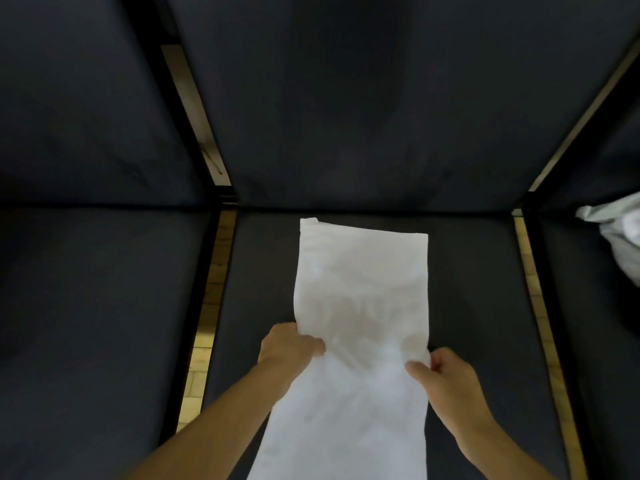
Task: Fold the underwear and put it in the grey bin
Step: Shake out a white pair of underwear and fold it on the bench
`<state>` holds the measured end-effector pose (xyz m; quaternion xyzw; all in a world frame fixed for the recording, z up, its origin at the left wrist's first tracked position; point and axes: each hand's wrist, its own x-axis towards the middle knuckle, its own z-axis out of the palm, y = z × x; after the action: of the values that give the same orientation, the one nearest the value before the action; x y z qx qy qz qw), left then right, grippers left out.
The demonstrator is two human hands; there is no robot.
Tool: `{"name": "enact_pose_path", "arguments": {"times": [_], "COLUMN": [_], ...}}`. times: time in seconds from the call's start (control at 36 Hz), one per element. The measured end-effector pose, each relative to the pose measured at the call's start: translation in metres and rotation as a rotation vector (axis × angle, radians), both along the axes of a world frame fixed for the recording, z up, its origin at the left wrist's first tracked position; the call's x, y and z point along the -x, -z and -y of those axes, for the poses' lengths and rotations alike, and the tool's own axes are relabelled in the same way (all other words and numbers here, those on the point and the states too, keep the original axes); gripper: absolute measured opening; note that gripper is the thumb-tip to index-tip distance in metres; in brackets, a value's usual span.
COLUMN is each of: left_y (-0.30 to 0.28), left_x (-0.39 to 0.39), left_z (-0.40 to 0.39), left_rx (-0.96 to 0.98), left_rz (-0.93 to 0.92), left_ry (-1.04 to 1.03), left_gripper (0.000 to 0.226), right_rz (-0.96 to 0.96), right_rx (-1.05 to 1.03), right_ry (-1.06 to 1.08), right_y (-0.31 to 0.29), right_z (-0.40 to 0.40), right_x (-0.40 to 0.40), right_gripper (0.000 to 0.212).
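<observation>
On the tabletop: a long white piece of underwear (360, 306) lies lengthwise down the middle of the dark centre panel (478, 289), its far end flat and squared off, its near end running out of view at the bottom edge.
Left hand (287, 344): at the cloth's left edge, about halfway along; the fingers are tucked under the fabric with the thumb on top, pinching it.
Right hand (446, 375): at the cloth's right edge, a little nearer the person than the left; thumb on top and fingers curled round the edge, holding it.
Cloth between the hands: rumpled and slightly raised, while the far half lies smooth.
Surroundings: dark padded panels on every side, separated by narrow gaps showing a yellowish floor (207, 327).
Right edge: a crumpled heap of white cloth (620, 233) sits on the neighbouring panel, well apart from the hands.
</observation>
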<state>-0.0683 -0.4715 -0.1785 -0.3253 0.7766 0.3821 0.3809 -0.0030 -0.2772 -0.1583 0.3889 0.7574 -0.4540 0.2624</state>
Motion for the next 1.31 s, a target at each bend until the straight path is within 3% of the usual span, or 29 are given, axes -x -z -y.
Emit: {"name": "enact_pose_path", "arguments": {"times": [0.14,0.25,0.39,0.58,0.64,0.69,0.81,0.89,0.97,1.08,1.19,1.31], "left_y": [-0.012,-0.013,-0.015,-0.058,-0.072,-0.101,-0.205,-0.296,-0.418,-0.560,-0.671,-0.771], "left_x": [-0.010,-0.011,-0.008,-0.013,-0.014,-0.020,-0.040,-0.054,-0.082,-0.104,-0.115,-0.124], "left_z": [0.001,0.001,0.005,0.012,0.013,0.017,0.014,0.007,-0.004,-0.014,-0.029,-0.040], "left_rx": [-0.231,-0.331,-0.401,-0.430,-0.458,-0.455,-0.449,-0.464,-0.462,-0.405,-0.407,-0.394], "left_rz": [-0.223,-0.213,-0.186,-0.362,-0.391,-0.460,-0.583,-0.647,-0.732,-0.859,-0.973,-1.113], "left_ry": [-0.093,-0.154,-0.282,-0.329,-0.323,-0.282,-0.114,0.033,0.157,0.362,0.460,0.494], "left_gripper": [0.022,0.026,0.038,0.059,0.051,0.029,0.005,0.046,0.032,0.035,0.037,0.036], "right_rz": [-0.024,0.004,-0.072,-0.211,-0.247,-0.287,-0.412,-0.537,-0.644,-0.704,-0.754,-0.902], "right_rx": [0.117,0.205,0.314,0.412,0.424,0.421,0.380,0.292,0.222,0.086,0.048,-0.025], "right_ry": [0.105,0.192,0.244,0.270,0.278,0.253,0.100,-0.099,-0.268,-0.487,-0.605,-0.640], "right_y": [0.000,0.003,0.002,-0.033,-0.044,-0.072,-0.171,-0.266,-0.396,-0.548,-0.668,-0.777], "right_z": [-0.008,-0.015,-0.021,-0.027,-0.030,-0.032,-0.046,-0.069,-0.091,-0.113,-0.122,-0.122], "right_x": [-0.004,-0.004,-0.003,-0.006,-0.005,-0.008,-0.022,-0.034,-0.069,-0.106,-0.135,-0.169], "right_gripper": [0.017,0.011,0.025,0.039,0.032,0.026,0.028,0.014,0.022,0.037,0.042,0.034]}}
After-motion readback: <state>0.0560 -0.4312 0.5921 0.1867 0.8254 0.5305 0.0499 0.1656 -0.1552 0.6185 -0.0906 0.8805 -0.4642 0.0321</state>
